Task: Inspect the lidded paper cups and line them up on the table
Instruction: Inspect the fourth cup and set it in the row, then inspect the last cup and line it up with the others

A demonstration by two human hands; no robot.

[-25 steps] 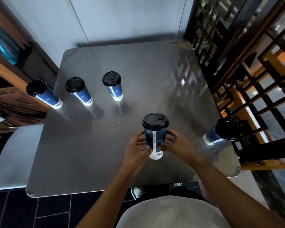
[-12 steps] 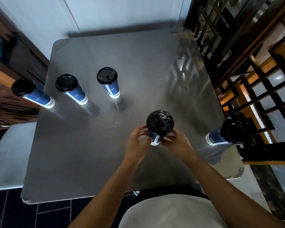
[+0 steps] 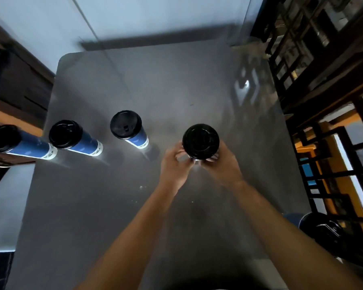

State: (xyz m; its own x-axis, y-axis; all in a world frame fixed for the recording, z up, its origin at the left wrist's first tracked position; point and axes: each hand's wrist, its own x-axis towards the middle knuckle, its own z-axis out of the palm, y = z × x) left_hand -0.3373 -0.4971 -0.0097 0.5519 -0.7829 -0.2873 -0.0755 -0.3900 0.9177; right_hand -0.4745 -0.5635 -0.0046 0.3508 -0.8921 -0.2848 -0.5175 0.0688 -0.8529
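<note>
Three blue paper cups with black lids stand in a row on the steel table point(image 3: 176, 84): one at the left edge point(image 3: 23, 146), a second point(image 3: 76, 140) beside it and a third point(image 3: 127, 128) further right. A fourth cup point(image 3: 200, 141) sits just right of that row, seen from straight above, so its black lid hides the body. My left hand point(image 3: 175, 166) and my right hand point(image 3: 222, 164) grip its sides from below the lid. A fifth cup point(image 3: 321, 231) stands at the table's near right, partly behind my right forearm.
A dark wooden lattice screen point(image 3: 323, 80) borders the table's right side. A wooden cabinet point(image 3: 15, 86) stands to the left and a pale wall point(image 3: 155, 17) lies behind the table. A grey seat point(image 3: 6, 206) is at the lower left.
Both hands have carried the held cup away from me and up into line with the three standing cups. The camera has tipped forward, so the lid now faces it squarely.
</note>
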